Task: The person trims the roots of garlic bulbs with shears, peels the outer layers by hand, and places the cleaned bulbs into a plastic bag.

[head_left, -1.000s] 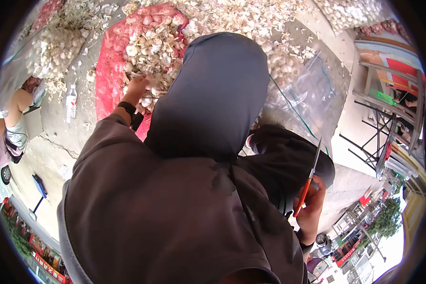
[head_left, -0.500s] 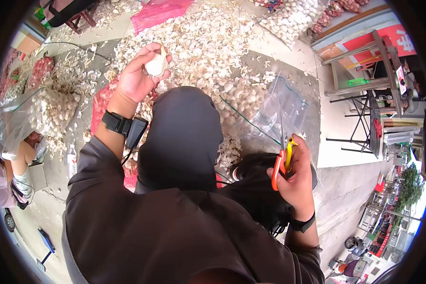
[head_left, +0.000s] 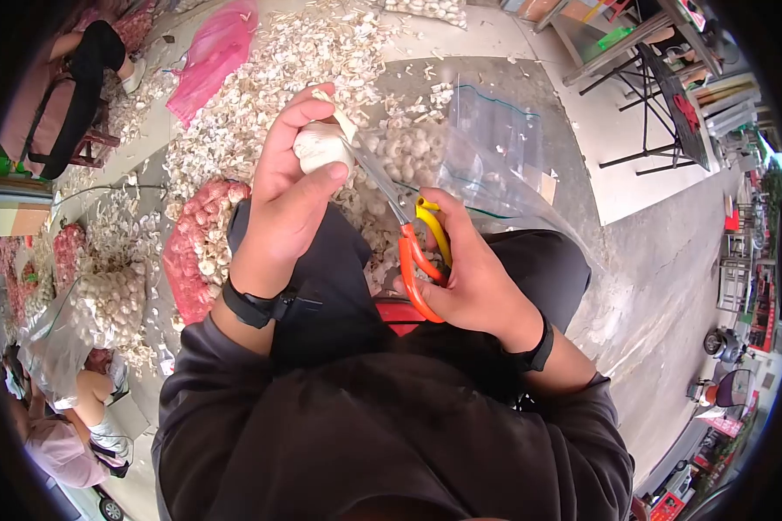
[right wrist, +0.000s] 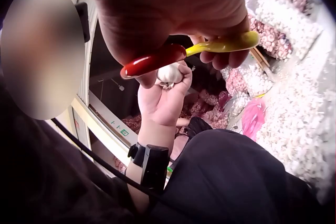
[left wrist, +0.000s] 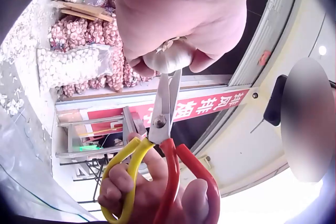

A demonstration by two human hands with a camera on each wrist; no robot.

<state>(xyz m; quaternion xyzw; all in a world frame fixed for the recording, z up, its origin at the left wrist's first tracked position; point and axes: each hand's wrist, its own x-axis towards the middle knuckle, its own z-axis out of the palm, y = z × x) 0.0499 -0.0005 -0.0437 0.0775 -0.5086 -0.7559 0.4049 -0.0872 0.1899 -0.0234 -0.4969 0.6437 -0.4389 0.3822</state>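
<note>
Your left hand is closed around a white garlic bulb, with the fingers and thumb on its sides. The bulb is up in front of you, above your lap, and its dry stem sticks out on the side near your other hand.

Your right hand is closed on the scissors. Its fingers curl around the yellow handle, and its thumb is in the red-orange handle. The two blades are a little bit open, and their tips are right at the bulb. You can't tell just how much they touch it. Your two hands are apart, with the blades between them.

On the ground in front of you is a big spread of garlic peels. A pink net bag lies on them. A red net bag with garlic in it is beside your left leg. A clear plastic bag is on the ground past your right knee, and more garlic bulbs are by it. You can't tell if they are inside it. A bottle is near your left sleeve. Off to your right is a black table with thin legs.
</note>
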